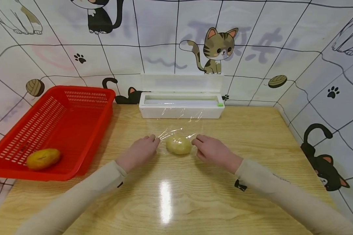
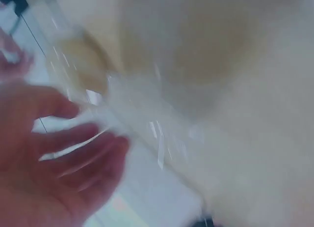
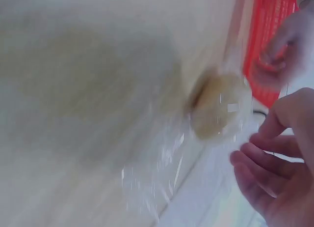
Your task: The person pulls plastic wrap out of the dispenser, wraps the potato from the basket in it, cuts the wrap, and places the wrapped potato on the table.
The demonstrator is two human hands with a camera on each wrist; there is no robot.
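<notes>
A yellow, rounded potato (image 1: pixel 178 145) sits on the table in front of me, between my two hands. Clear plastic wrap (image 1: pixel 176 130) lies over it, glossy and creased, stretching back toward a white wrap box (image 1: pixel 180 113). At the potato's left, my left hand (image 1: pixel 139 150) pinches the wrap's edge between thumb and fingers. My right hand (image 1: pixel 214 151) pinches the wrap on the other side, fingertips close by the potato. Both wrist views are blurred, but the right wrist view shows the potato (image 3: pixel 221 106) under shiny film.
On the left stands a red perforated basket (image 1: pixel 89 150) holding one yellow oval item (image 1: pixel 43 159) with a dark line on it. The wrap box has its lid raised against the cat-patterned wall covering (image 1: pixel 159 58), which also rises along the table's right side.
</notes>
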